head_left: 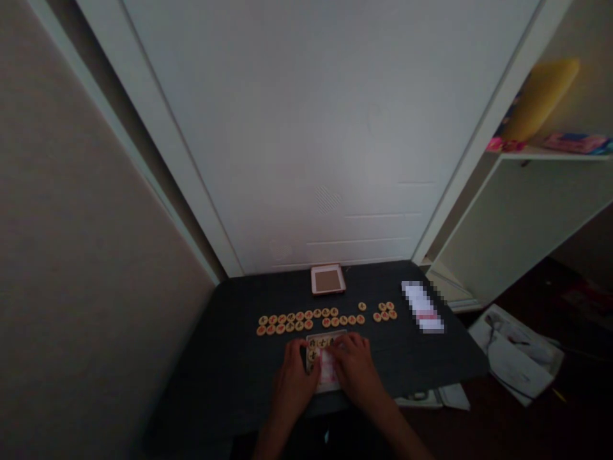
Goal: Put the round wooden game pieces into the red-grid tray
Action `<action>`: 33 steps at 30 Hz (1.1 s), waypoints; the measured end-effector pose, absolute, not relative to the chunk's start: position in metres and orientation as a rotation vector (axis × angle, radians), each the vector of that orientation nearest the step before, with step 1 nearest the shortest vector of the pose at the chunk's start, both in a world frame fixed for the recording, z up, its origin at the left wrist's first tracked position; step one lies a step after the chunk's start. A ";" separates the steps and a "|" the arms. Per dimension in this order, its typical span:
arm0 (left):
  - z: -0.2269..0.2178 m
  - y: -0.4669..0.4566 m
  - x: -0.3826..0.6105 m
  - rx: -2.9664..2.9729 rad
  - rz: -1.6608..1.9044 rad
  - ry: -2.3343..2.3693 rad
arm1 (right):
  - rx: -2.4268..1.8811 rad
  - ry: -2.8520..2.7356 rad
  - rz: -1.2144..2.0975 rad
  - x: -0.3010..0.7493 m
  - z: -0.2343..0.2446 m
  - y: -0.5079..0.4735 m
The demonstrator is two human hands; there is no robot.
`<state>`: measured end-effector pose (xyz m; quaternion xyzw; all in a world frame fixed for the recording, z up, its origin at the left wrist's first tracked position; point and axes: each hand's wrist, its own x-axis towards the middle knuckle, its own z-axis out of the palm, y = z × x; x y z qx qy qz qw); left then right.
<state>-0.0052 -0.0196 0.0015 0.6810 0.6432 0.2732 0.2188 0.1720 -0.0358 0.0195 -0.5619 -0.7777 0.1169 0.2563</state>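
A small white box [327, 387] near the table's front edge holds several round wooden Chinese chess pieces [313, 344] with dark characters, along with a pinkish-white lining. My left hand [294, 377] grips the box's left side, with its thumb lying over the inside. My right hand [357, 367] reaches in from the right, its thumb and fingertips closed at a piece in the box's upper right. The fingers partly hide that piece. Beyond the box, more chess pieces [299, 315] with red or dark characters lie flat in two rows, and a smaller group [384, 315] sits farther right.
An open box lid [328, 281] lies at the back of the dark table [230, 364]. White papers [424, 308], blurred out, rest at the right. A white panel [311, 128] stands behind, with a shelf [550, 154] at right. A white box [517, 354] is on the floor.
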 end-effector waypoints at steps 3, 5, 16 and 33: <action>-0.001 -0.021 -0.007 1.879 0.809 1.753 | -1.523 -2.119 0.314 0.170 0.020 -0.033; -0.003 -0.022 -0.008 1.885 0.855 1.727 | -1.506 -2.107 0.314 0.171 0.017 -0.033; -0.024 -0.014 -0.025 1.780 1.143 1.590 | -1.587 -1.951 0.237 0.224 0.014 0.018; -0.020 -0.017 -0.029 1.706 1.172 1.557 | -1.542 -2.149 0.474 0.232 0.030 0.054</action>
